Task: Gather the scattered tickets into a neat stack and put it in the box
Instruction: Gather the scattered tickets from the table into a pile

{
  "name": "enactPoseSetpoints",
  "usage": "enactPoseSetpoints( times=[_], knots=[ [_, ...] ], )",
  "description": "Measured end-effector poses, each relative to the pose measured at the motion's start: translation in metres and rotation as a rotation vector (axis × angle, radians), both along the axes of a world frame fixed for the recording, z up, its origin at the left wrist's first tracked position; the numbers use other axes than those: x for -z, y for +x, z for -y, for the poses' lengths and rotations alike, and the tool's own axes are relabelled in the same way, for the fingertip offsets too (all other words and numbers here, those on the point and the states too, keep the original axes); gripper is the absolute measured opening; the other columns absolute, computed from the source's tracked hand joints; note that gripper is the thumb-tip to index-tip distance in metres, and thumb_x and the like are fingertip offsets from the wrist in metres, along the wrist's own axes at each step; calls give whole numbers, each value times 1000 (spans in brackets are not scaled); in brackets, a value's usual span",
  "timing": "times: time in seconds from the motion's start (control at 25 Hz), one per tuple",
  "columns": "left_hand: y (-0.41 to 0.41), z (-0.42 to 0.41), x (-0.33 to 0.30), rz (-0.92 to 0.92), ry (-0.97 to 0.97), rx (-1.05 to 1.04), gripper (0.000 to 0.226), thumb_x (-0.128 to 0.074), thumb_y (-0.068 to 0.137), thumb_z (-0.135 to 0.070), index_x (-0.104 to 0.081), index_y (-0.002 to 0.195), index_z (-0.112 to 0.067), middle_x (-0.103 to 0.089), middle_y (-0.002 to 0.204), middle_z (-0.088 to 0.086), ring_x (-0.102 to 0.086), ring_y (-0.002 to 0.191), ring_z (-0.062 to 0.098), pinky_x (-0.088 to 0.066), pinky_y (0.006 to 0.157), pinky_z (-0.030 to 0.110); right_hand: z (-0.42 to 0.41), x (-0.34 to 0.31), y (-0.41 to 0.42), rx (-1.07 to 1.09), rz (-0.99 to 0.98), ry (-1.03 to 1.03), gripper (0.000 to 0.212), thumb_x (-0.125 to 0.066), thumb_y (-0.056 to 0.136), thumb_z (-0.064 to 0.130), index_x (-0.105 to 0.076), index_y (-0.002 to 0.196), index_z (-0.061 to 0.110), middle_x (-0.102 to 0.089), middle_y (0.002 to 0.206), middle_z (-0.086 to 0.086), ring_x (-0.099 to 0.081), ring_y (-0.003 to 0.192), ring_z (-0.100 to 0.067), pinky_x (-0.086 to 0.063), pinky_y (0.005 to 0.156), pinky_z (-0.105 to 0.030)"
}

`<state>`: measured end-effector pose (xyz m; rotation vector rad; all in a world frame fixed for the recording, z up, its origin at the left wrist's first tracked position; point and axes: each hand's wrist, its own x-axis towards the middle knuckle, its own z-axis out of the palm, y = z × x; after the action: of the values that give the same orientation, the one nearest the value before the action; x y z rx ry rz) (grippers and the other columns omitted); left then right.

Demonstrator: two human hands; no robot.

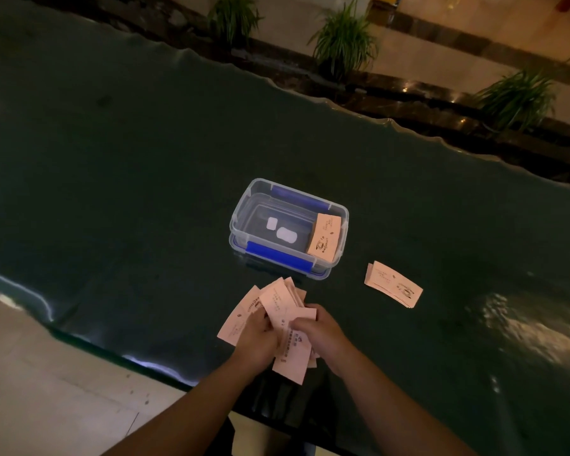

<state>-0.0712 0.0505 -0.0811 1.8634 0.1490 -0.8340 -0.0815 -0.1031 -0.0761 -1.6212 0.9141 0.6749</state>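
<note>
Holding a messy fan of tickets (285, 311), my left hand (255, 337) and right hand (320, 330) gripped them above the tabletop (112, 192). One stack (323, 236) sat in the box (244, 205). Another pile (392, 284) waited beside it.

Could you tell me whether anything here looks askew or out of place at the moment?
Yes. The tickets held between the left hand and right hand are fanned unevenly, not squared. A small pile lies apart on the table, right of the box, where one stack leans tilted against the right wall.
</note>
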Motion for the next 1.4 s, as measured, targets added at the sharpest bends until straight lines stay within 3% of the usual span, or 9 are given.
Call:
enactPoseSetpoints(
  times=[0.12,0.24,0.36,0.6,0.68,0.8,0.96,1.2,1.4],
  knots=[
    [-2,6,3,21,-28,92,37,-54,99,-17,-58,129,-39,-69,118,-14,-65,109,6,-51,76,21,5,2,-11,51,40,26,65,-75,91,18,-50,151,29,-66,137,-1,-66,95,-13,-52,66,-32],
    [-3,4,10,71,63,113,30,-57,100,-25,-58,128,-35,-65,125,-12,-62,117,10,-51,88,24,18,3,-25,182,18,87,55,-71,94,17,-55,146,28,-72,125,-3,-72,101,-22,-57,70,-41],
    [-1,-6,22,210,302,134,48,-64,96,-18,-51,143,-22,-56,141,-1,-53,128,16,-48,109,38,39,3,-43,312,-3,156,48,-66,97,16,-56,143,26,-75,119,-10,-74,107,-32,-61,85,-55],
    [2,-1,35,320,534,313,79,-72,86,-52,-39,153,-26,-44,153,0,-41,142,23,-44,115,47,66,6,-67,519,-12,169,57,-64,101,15,-47,154,24,-73,124,-21,-72,113,-41,-54,102,-67],
    [1,5,38,347,592,344,84,-70,83,-63,-38,152,-27,-43,154,0,-41,140,22,-43,112,46,67,6,-71,541,7,187,55,-64,101,16,-48,154,22,-73,125,-23,-73,112,-40,-57,98,-63],
    [1,18,39,331,677,355,98,-71,74,-75,-37,153,-27,-39,157,2,-40,142,24,-41,113,47,68,5,-76,544,46,234,51,-62,102,16,-50,152,18,-70,131,-27,-72,106,-38,-58,71,-45],
    [4,35,36,269,611,328,96,-82,74,-59,-37,150,-25,-46,151,3,-46,136,23,-44,112,45,62,6,-78,563,56,264,45,-61,102,15,-54,146,17,-74,124,-24,-74,110,-40,-60,76,-48],
    [2,43,30,178,463,290,70,-76,88,-35,-41,148,-23,-50,143,7,-60,119,21,-52,98,36,40,6,-65,577,63,144,31,-66,100,13,-65,131,14,-81,107,-18,-79,96,-35,-62,70,-44],
    [1,37,27,131,388,281,62,-71,92,-29,-42,147,-25,-57,140,5,-63,119,20,-56,100,42,25,1,-48,620,-35,52,23,-70,96,19,-63,118,25,-76,105,-13,-75,90,-32,-62,66,-46]
  ],
)
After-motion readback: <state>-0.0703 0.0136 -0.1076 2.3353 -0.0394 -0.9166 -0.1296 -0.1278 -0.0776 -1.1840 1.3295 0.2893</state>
